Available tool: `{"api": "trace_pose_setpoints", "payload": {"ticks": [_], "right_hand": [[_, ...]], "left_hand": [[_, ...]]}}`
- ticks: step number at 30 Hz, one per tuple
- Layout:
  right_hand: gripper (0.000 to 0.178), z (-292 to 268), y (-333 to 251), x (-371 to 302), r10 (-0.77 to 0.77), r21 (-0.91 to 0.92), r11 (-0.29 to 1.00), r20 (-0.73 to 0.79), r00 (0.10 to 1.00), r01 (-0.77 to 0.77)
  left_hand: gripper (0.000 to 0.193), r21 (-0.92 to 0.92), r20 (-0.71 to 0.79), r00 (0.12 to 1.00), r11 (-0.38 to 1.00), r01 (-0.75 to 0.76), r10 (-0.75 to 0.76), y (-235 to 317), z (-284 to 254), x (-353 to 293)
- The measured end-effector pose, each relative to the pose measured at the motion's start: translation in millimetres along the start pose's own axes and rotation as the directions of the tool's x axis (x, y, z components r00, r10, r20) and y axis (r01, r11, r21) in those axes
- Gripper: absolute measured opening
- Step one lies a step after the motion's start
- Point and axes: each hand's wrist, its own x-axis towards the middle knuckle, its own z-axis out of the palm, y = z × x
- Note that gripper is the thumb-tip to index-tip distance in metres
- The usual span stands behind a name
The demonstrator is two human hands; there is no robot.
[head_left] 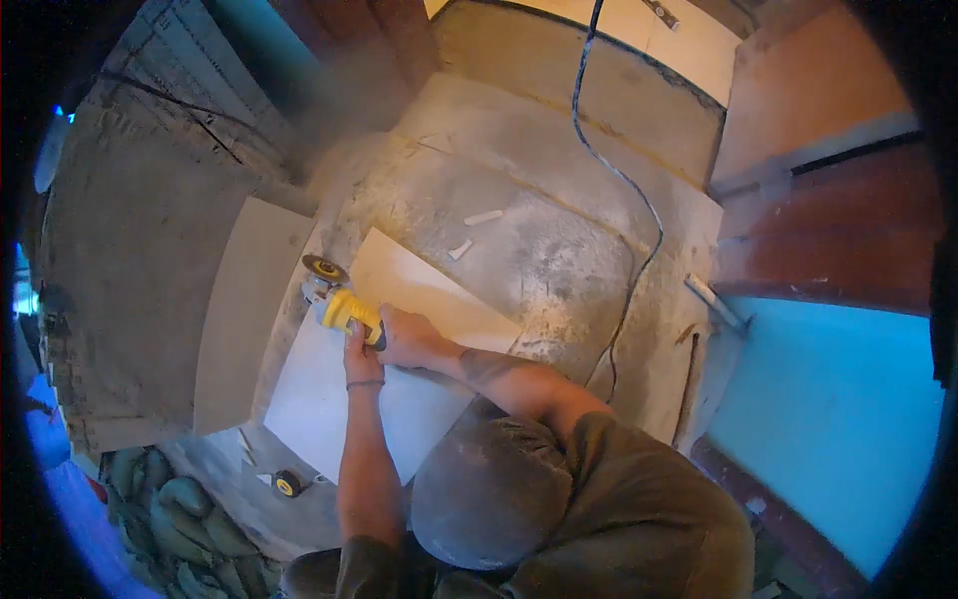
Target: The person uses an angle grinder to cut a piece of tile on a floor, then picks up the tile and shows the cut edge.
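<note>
Both hands grip a yellow angle grinder with a round disc at its far end. My right hand is closed round the rear of its body. Beside it, my left hand is closed on the same tool, its fingers partly hidden. Under the grinder lies a large pale tile, lit warmer toward its far right side. The disc is near the tile's far left part; I cannot tell whether it touches. My bent knee rises at the tile's near edge.
A tape measure lies left of the tile. Two pale offcuts rest on the dusty floor beyond. A dark cable runs down the right. Boards stand at left, a blue panel at right. Dust hangs at upper left.
</note>
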Motion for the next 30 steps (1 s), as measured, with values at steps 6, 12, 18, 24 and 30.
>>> {"api": "trace_pose_setpoints", "payload": {"ticks": [6,12,18,24,30], "right_hand": [[0.063,0,0,2,0.000,-0.010,1.000,0.016,1.000,0.000],[0.065,1,-1,0,-0.003,0.013,1.000,0.006,1.000,0.002],[0.064,0,-2,2,-0.008,-0.006,1.000,0.011,1.000,0.008],[0.065,-1,-8,4,0.063,-0.017,0.998,0.073,0.995,-0.061],[0.066,0,0,5,-0.002,-0.019,1.000,0.035,0.999,0.003]], "left_hand": [[0.048,0.029,0.004,1.000,1.000,0.000,0.000,1,0,0],[0.051,-0.020,-0.005,1.000,1.000,0.018,-0.018,1,4,-3],[0.050,0.011,0.016,0.999,0.999,-0.034,0.033,-3,-5,3],[0.048,-0.026,0.008,1.000,1.000,-0.016,0.016,-3,-7,4],[0.048,0.063,-0.002,0.999,0.997,-0.053,0.053,-5,-6,4]]}}
